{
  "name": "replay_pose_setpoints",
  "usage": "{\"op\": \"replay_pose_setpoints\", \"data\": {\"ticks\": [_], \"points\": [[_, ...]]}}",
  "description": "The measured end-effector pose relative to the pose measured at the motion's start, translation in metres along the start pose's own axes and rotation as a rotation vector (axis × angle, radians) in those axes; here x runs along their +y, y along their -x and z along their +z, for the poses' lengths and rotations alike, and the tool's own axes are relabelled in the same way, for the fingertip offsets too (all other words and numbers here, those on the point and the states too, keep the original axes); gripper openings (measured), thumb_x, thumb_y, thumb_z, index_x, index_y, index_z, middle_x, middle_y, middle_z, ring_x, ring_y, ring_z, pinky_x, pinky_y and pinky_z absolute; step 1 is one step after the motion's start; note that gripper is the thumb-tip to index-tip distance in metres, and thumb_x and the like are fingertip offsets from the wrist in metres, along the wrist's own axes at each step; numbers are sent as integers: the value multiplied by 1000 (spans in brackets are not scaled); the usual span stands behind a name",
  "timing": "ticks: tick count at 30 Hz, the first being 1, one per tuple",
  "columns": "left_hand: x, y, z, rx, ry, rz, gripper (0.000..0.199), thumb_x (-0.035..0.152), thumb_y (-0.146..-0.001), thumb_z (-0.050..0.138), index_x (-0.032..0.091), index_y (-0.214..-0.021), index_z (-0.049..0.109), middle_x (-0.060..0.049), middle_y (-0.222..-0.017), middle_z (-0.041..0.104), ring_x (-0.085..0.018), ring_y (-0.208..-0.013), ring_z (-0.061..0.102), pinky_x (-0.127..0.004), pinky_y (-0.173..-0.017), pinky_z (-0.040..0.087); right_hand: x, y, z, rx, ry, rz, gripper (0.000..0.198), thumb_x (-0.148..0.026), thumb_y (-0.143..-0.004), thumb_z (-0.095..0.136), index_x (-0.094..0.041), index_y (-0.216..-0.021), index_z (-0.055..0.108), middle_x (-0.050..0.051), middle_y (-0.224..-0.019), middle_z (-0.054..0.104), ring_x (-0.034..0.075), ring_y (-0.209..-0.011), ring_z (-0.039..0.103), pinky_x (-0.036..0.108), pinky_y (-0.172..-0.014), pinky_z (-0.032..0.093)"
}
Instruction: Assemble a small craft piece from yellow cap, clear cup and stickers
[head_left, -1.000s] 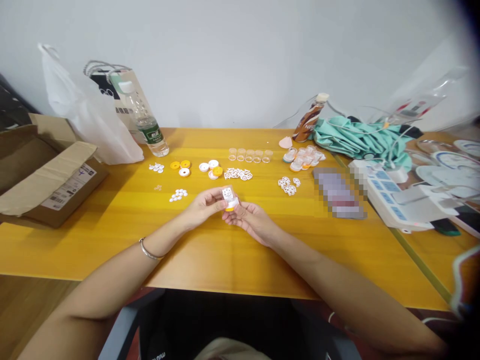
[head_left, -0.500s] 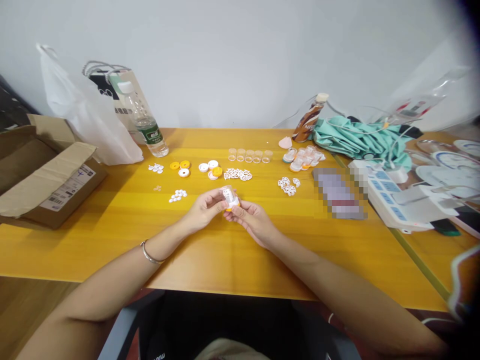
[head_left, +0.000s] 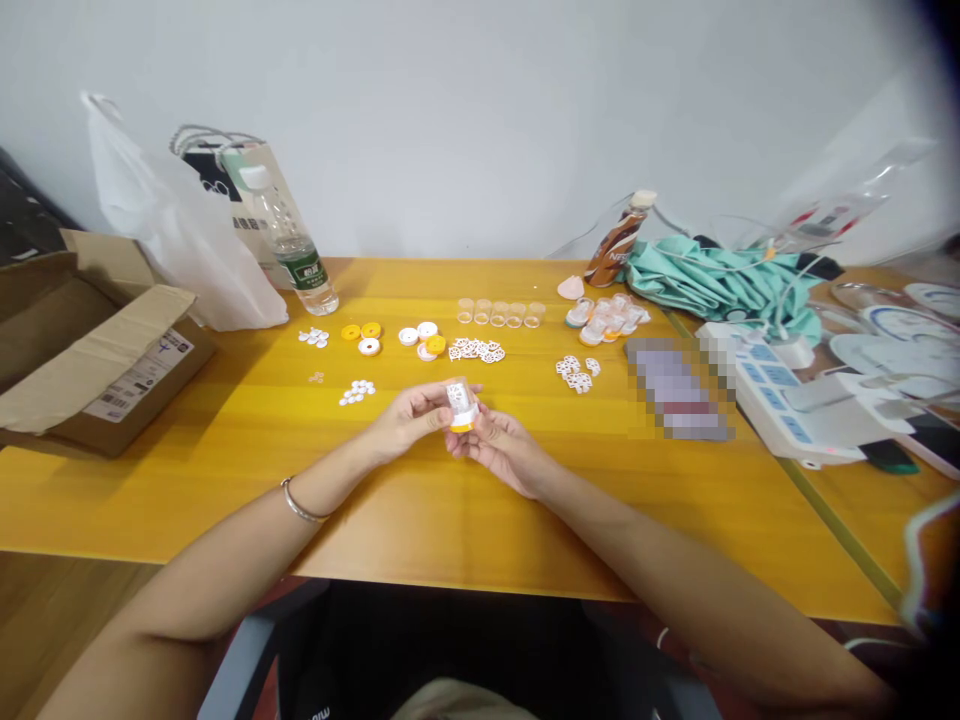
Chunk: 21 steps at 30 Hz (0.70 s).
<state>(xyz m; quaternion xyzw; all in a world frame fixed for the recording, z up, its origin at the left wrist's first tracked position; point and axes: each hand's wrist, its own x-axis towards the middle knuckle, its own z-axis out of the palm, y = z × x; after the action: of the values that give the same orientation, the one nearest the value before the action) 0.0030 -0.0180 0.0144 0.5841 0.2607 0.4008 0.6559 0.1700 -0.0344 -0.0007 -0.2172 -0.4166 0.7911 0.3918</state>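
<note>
Between my hands I hold a small clear plastic cup [head_left: 460,400] with white parts inside and a white-and-orange base. My left hand [head_left: 412,418] grips it from the left, thumb on its near side. On the right, the fingers of my right hand [head_left: 504,448] are closed round the base. Just beyond lie white openwork discs [head_left: 477,350], with a row of clear cups [head_left: 499,314] behind them. White and yellow round caps [head_left: 426,340] lie to the left, and white button-like pieces [head_left: 357,392] are nearer. More white openwork pieces [head_left: 577,373] sit at right.
At left stand a cardboard box [head_left: 112,370], a white plastic bag [head_left: 172,230] and a water bottle [head_left: 304,265]. A brown drink bottle [head_left: 619,240], finished-looking cups in a pile [head_left: 607,318], teal cloth [head_left: 720,280] and a power strip [head_left: 780,395] occupy the right.
The clear cup now stands more upright in my hands, with more of its orange base showing. Both hands keep nearly the same place and hold.
</note>
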Motion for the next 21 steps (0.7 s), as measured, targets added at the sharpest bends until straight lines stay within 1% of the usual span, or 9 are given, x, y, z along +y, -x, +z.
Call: {"op": "replay_pose_setpoints", "data": {"ticks": [4, 8, 12, 15, 18, 21], "points": [[2, -1, 2, 58, -35, 38, 40, 41, -71, 67, 16, -102, 66, -10, -93, 66, -14, -66, 59, -28, -66, 46, -1, 0, 0, 10, 26, -18, 31, -46, -71, 66, -16, -79, 64, 3, -73, 64, 12, -69, 58, 27, -72, 45], [2, -1, 4, 93, -81, 53, 41, 39, -72, 67, 16, -104, 65, -9, -88, 67, -14, -66, 58, -27, -63, 47, 0, 0, -1, 26, 62, -55, 31, -46, -71, 66, -16, -78, 65, 2, -70, 63, 11, -68, 58, 27, -73, 44], [2, -1, 4, 112, -116, 76, 42, 37, -73, 67, 16, -108, 63, -9, -93, 67, -16, -76, 59, -27, -68, 47, 1, -1, -2, 49, 97, -85, 30, -46, -71, 66, -17, -78, 65, 2, -71, 64, 11, -68, 57, 28, -74, 44], [1, -2, 3, 96, -134, 74, 42, 39, -74, 65, 14, -109, 62, -9, -94, 67, -16, -77, 60, -28, -71, 46, 0, -2, -4, 52, 119, -76, 30, -46, -72, 65, -17, -78, 66, 3, -72, 65, 11, -68, 58, 29, -75, 44], [0, -3, 1, 113, -163, 81, 40, 37, -75, 64, 14, -108, 62, -10, -100, 65, -18, -86, 59, -30, -81, 45, -3, -6, -7, 80, 166, -77, 27, -43, -73, 65, -18, -81, 66, 3, -80, 66, 11, -73, 58, 29, -79, 45], [-1, -4, 1, 139, -232, 113, 38, 33, -76, 64, 15, -109, 60, -10, -110, 60, -21, -103, 54, -34, -94, 39, -7, -11, -13, 123, 261, -148, 25, -36, -70, 68, -21, -90, 65, 1, -93, 66, 12, -84, 58, 28, -84, 45]]}}
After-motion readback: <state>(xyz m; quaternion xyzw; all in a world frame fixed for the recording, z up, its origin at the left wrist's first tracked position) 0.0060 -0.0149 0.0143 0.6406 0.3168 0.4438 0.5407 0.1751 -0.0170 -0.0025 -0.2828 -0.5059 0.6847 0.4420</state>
